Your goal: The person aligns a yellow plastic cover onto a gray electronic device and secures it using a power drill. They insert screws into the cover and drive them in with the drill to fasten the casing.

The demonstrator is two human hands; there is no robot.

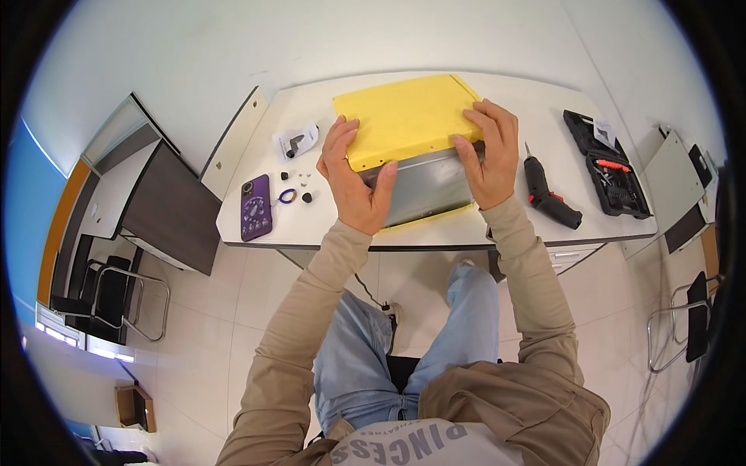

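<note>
A yellow sheet-metal cover (408, 116) sits over a grey metal case (427, 186) in the middle of the white table. Small holes run along the cover's near edge, and a yellow strip shows at the case's bottom edge. My left hand (356, 175) grips the cover's left near corner, thumb on the front edge and fingers over the side. At the opposite side, my right hand (491, 151) holds the cover's right near corner in the same way. What lies inside the case is hidden.
Right of the case lie a black cordless screwdriver (548, 194) and an open black tool case (614, 175) with bits. To the left are a purple phone (256, 206), a blue ring (287, 196), several small black and white parts, and a plastic bag (297, 143).
</note>
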